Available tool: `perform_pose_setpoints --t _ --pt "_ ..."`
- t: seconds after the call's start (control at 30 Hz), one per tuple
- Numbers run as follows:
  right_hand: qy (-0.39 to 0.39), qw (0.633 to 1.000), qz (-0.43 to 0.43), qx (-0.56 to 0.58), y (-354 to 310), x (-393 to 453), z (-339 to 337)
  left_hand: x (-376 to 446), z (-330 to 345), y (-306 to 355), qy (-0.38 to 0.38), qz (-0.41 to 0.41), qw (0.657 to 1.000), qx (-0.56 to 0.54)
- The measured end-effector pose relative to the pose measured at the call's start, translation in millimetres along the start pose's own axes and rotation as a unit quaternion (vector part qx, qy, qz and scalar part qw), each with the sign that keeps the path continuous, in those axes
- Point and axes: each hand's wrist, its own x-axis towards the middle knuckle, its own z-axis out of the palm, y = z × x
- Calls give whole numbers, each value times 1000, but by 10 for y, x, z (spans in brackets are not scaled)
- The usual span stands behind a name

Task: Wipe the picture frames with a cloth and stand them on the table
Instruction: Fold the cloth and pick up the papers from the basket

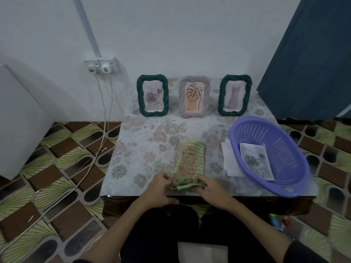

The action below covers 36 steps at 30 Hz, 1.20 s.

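Note:
Three picture frames stand upright in a row at the back of the table (144, 141): a dark green frame with a rose print (152, 95) on the left, a pale pink frame with a leaf drawing (194, 96) in the middle, a dark green frame with a cat picture (234, 95) on the right. A folded green and orange cloth (190, 162) lies near the front edge. My left hand (160, 187) pinches the cloth's near left corner. My right hand (211, 190) grips its near right corner.
A purple plastic basket (281, 133) sits at the table's right front with a rose print (255, 161) inside and a sheet of paper (228, 158) under its left rim. White cables (103, 118) run from a wall socket (102, 66) across the patterned floor at left. A dark panel (311, 63) stands at right.

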Motion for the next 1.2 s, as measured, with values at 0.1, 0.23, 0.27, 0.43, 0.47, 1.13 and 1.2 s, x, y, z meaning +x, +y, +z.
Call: perform_pose_setpoints --t 0.1,0.23,0.27,0.43,0.47,1.13,1.2 --pt "59 996 9 64 -50 97 -165 107 94 137 86 -42 975 -201" --pt "144 973 74 165 -109 344 -336 386 67 286 122 -104 968 -194" --pt "154 967 95 180 -111 412 -359 464 57 310 125 -110 968 -187" --pt "208 960 101 156 -85 683 -400 787 -27 325 148 -101 971 -160" --pt "221 961 93 134 -79 736 -412 844 -51 330 155 -98 971 -155" --pt "357 881 -113 -289 535 893 -114 1230 259 -30 229 155 907 317" --pt "288 897 -76 -326 684 809 -33 1215 341 -88 180 87 923 329"
